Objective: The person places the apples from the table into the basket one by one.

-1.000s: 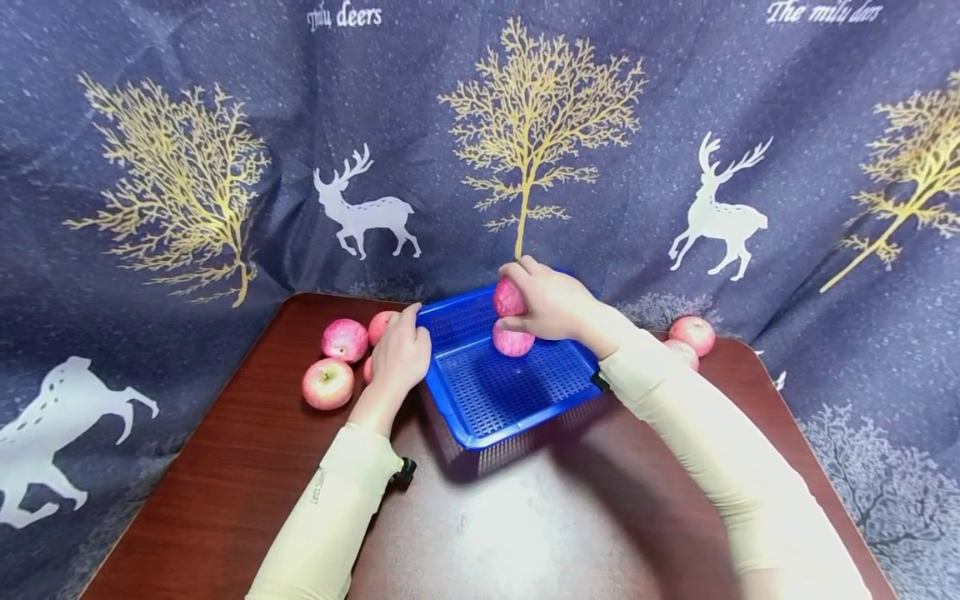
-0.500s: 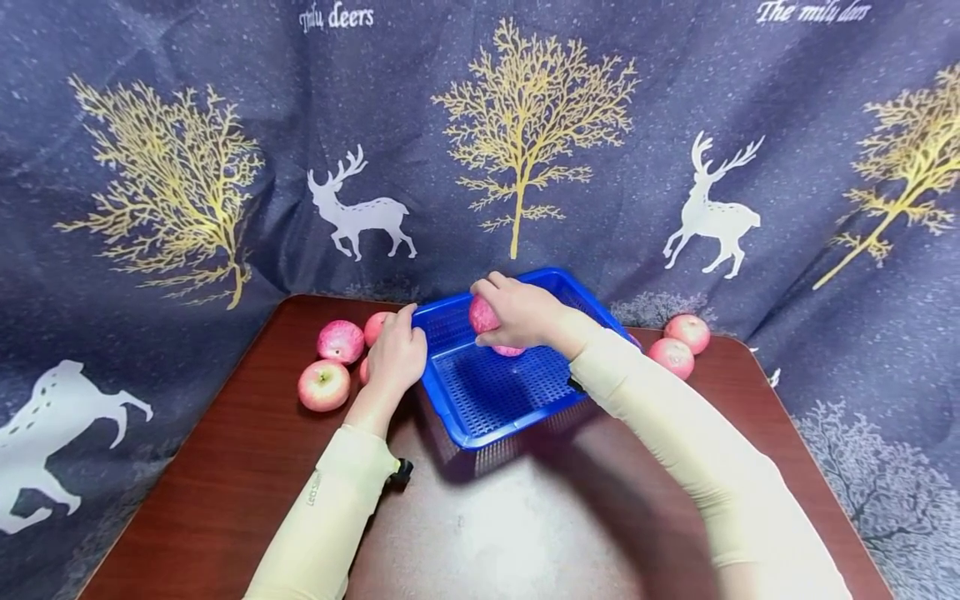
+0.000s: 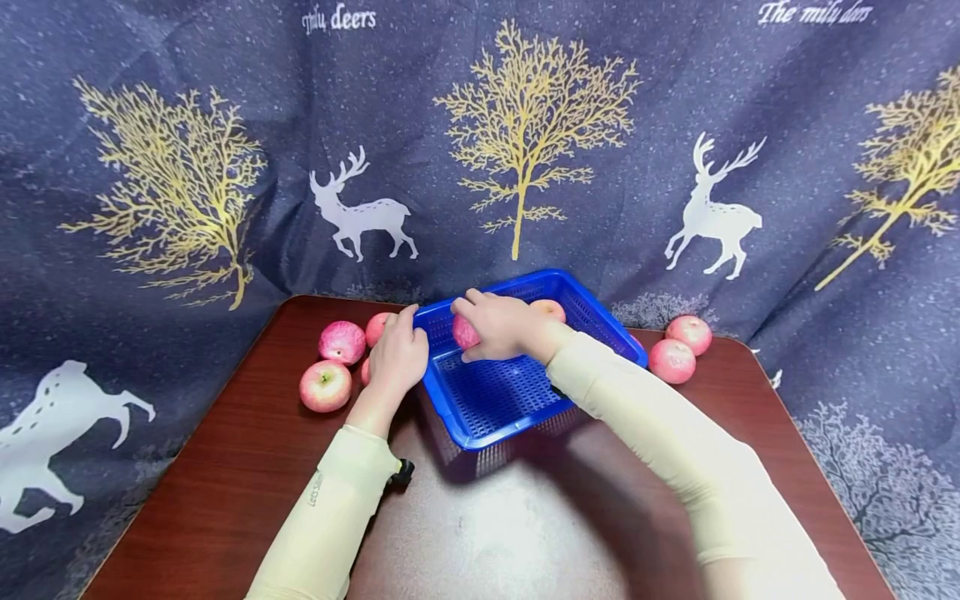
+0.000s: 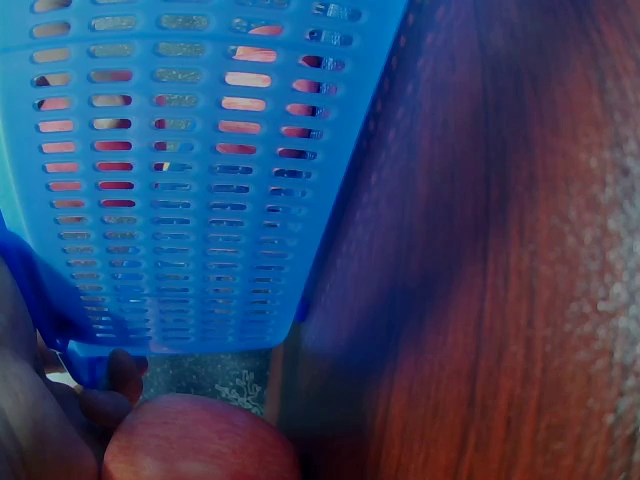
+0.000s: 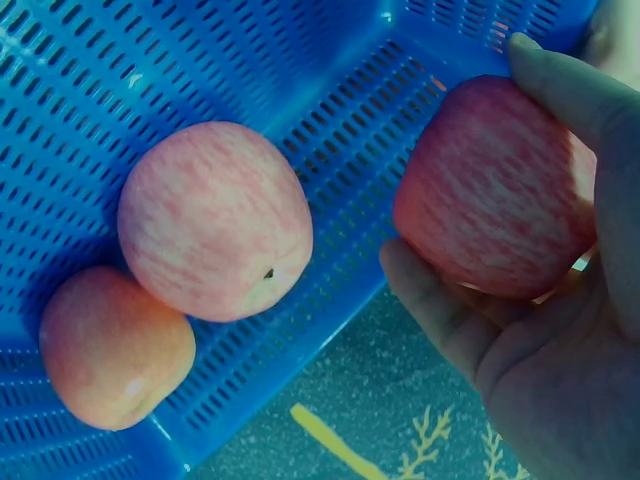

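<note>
My right hand [image 3: 506, 325] holds a red apple [image 5: 490, 185] at the left part of a blue plastic basket [image 3: 495, 438], with fingers and thumb round the fruit. In the right wrist view two more apples lie against each other inside the basket: a larger pinkish apple [image 5: 215, 220] and a smaller orange-red apple [image 5: 118, 348]. The head view shows one of them behind the right wrist. My left hand [image 3: 400, 354] grips the basket's left rim; its fingertips curl over the edge in the left wrist view. Close below those fingers is an apple [image 4: 200, 440].
Left of the basket, several apples sit on the brown table [image 3: 202, 475], among them a yellowish-red apple [image 3: 325, 386] and a dark pink apple [image 3: 342, 342]. Two apples [image 3: 672, 361] stand to its right, with another barely showing. A deer-patterned curtain [image 3: 577, 150] hangs behind.
My right hand has moved left within the basket, carrying its apple away from the apple beneath it. An apple in the basket now shows behind the wrist. My left hand stays on the rim.
</note>
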